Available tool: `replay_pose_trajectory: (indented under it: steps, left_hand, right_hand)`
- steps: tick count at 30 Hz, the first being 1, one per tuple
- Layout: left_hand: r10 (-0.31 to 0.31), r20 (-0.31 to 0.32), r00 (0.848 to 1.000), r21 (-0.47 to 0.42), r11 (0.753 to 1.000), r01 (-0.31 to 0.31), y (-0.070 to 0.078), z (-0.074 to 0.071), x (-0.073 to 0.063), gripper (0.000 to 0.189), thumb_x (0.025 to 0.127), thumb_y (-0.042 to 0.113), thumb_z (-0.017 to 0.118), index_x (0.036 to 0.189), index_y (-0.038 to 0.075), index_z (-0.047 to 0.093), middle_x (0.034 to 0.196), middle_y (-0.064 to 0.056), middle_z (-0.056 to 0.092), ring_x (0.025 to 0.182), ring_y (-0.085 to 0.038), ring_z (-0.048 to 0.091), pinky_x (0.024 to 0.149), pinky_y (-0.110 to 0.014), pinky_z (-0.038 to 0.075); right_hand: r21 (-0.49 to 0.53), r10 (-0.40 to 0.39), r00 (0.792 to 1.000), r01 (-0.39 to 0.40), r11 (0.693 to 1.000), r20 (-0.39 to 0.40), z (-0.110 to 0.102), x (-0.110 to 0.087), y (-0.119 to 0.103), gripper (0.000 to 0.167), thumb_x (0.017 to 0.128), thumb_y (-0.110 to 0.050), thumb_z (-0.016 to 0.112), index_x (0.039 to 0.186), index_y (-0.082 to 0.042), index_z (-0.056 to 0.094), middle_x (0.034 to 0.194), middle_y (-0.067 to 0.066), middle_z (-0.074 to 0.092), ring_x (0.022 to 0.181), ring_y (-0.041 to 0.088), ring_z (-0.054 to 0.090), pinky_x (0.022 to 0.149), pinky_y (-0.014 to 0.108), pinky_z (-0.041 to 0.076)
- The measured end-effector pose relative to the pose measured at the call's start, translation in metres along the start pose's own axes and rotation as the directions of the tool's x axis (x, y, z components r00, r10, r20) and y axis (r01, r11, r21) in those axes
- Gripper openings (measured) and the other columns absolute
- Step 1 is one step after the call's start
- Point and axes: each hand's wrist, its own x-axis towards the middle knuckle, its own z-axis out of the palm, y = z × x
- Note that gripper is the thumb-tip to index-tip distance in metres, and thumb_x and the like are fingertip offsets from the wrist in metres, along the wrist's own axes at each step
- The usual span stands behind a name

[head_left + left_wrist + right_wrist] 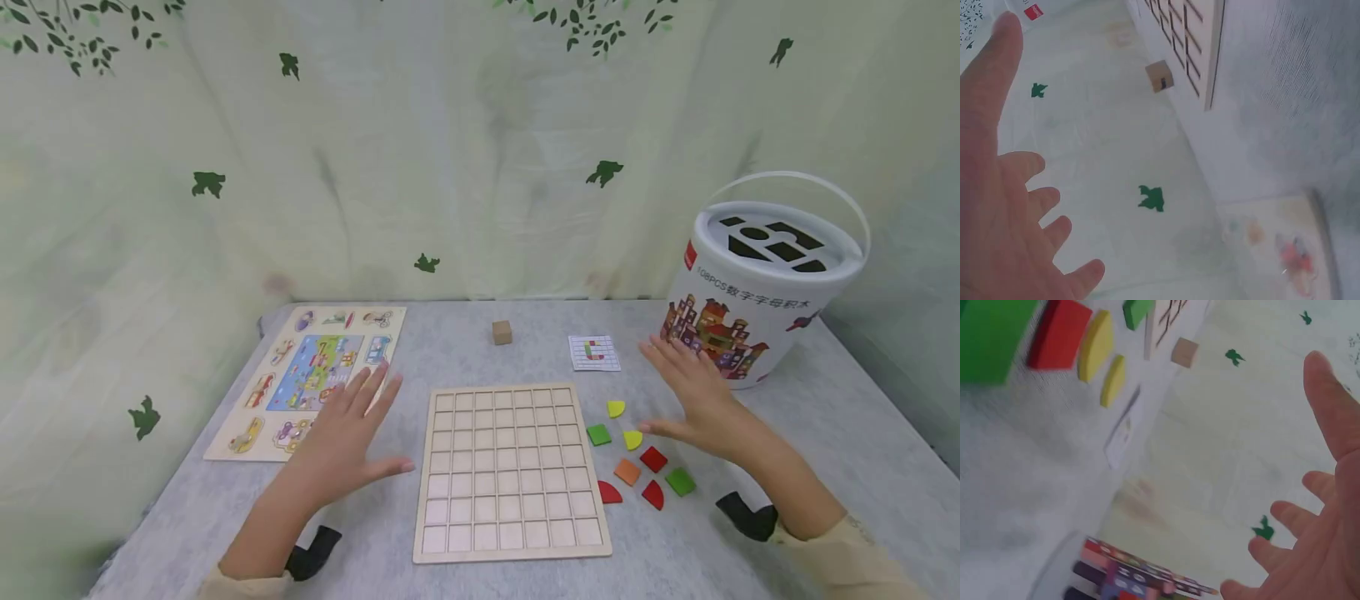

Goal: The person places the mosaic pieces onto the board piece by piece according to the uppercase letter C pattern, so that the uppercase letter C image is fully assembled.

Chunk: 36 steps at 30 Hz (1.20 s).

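My left hand (339, 442) hovers between the picture puzzle board (247, 429) and the wooden grid board (517, 467), fingers spread and holding nothing. On the other side my right hand (701, 408), also spread and free of any object, is over the table near the bucket (738, 308). Beside the grid board's right edge lie loose coloured pieces: yellow quarter rounds (616, 408), green squares (681, 481), a red square (654, 459), an orange square (627, 472) and red quarter rounds (653, 494). The grid's compartments hold no pieces.
A small wooden cube (502, 332) sits toward the back of the table. Right of it lies a pattern card (594, 353) with a coloured figure on a grid. A leaf-printed curtain (465, 167) hangs behind the table. The bucket has a raised white handle (787, 174).
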Motion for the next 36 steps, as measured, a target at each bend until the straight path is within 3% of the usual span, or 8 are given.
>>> replay_pose_trajectory:
  steps: [4,9,14,16,19,24,30,36]
  left_hand:
    - [0.012,0.012,1.000,-0.091,0.996,-0.011,0.012,0.018,-0.002,0.101,0.073,0.067,0.053,0.146,0.013,0.008,0.150,-0.007,0.004,0.134,-0.030,0.008,0.102,-0.049,0.019]
    - [-0.011,0.020,1.000,-0.240,0.971,0.016,0.025,0.040,-0.009,0.101,0.071,0.061,0.062,0.144,0.009,0.017,0.149,-0.006,0.012,0.132,-0.028,0.018,0.101,-0.045,0.025]
    - [-0.078,0.126,0.989,-0.365,0.923,0.119,0.034,0.054,-0.019,0.102,0.069,0.061,0.063,0.145,0.010,0.016,0.149,-0.005,0.014,0.133,-0.022,0.016,0.103,-0.040,0.024]
    - [-0.100,0.173,0.980,-0.421,0.892,0.166,0.037,0.057,-0.023,0.104,0.069,0.062,0.063,0.145,0.010,0.015,0.149,-0.005,0.014,0.133,-0.021,0.015,0.103,-0.040,0.023]
    - [-0.104,0.222,0.969,-0.471,0.859,0.200,0.040,0.061,-0.027,0.106,0.067,0.063,0.063,0.144,0.006,0.015,0.148,-0.009,0.015,0.133,-0.025,0.015,0.103,-0.042,0.022]
    - [-0.059,0.271,0.961,-0.511,0.837,0.196,0.038,0.066,-0.033,0.114,0.062,0.065,0.064,0.143,0.002,0.016,0.148,-0.013,0.013,0.133,-0.030,0.013,0.103,-0.046,0.020]
    - [-0.011,0.266,0.964,-0.578,0.798,0.168,0.034,0.071,-0.038,0.126,0.051,0.065,0.072,0.144,0.003,0.012,0.149,-0.009,0.006,0.133,-0.030,0.009,0.102,-0.050,0.018]
    - [0.023,0.265,0.964,-0.598,0.788,0.146,0.032,0.071,-0.039,0.128,0.051,0.064,0.073,0.144,0.003,0.010,0.150,-0.007,0.004,0.133,-0.029,0.007,0.102,-0.052,0.017]
  right_hand:
    - [0.139,0.035,0.997,-0.044,0.989,0.065,0.016,0.005,0.003,0.091,0.075,-0.028,0.073,0.144,-0.011,0.018,0.145,0.018,0.020,0.130,0.037,0.017,0.098,0.058,0.019]
    - [0.245,0.084,0.988,-0.115,0.963,0.131,0.035,0.010,0.006,0.079,0.078,-0.019,0.070,0.142,-0.007,0.024,0.143,0.018,0.026,0.128,0.037,0.022,0.098,0.055,0.024]
    - [0.312,0.111,0.978,-0.163,0.936,0.176,0.052,0.012,0.012,0.068,0.082,-0.017,0.065,0.140,-0.008,0.030,0.140,0.017,0.032,0.126,0.037,0.027,0.097,0.055,0.027]
    - [0.335,0.107,0.977,-0.165,0.928,0.185,0.057,0.013,0.015,0.063,0.084,-0.015,0.063,0.139,-0.009,0.033,0.138,0.016,0.034,0.125,0.036,0.030,0.097,0.054,0.028]
    - [0.361,0.098,0.976,-0.164,0.918,0.194,0.063,0.014,0.018,0.056,0.086,-0.013,0.060,0.137,-0.009,0.038,0.136,0.014,0.038,0.124,0.034,0.033,0.097,0.052,0.029]
    - [0.355,0.080,0.978,-0.145,0.924,0.192,0.069,0.017,0.022,0.046,0.087,-0.007,0.058,0.132,-0.008,0.046,0.129,0.013,0.047,0.118,0.031,0.040,0.094,0.049,0.034]
    - [0.300,0.146,0.970,-0.201,0.932,0.194,0.070,0.019,0.023,0.036,0.087,-0.006,0.057,0.122,-0.012,0.057,0.112,0.008,0.052,0.094,0.020,0.048,0.080,0.039,0.044]
    - [0.268,0.167,0.956,-0.231,0.935,0.242,0.063,0.019,0.025,0.032,0.086,-0.009,0.060,0.118,-0.008,0.060,0.095,0.000,0.054,0.081,0.017,0.047,0.071,0.031,0.044]
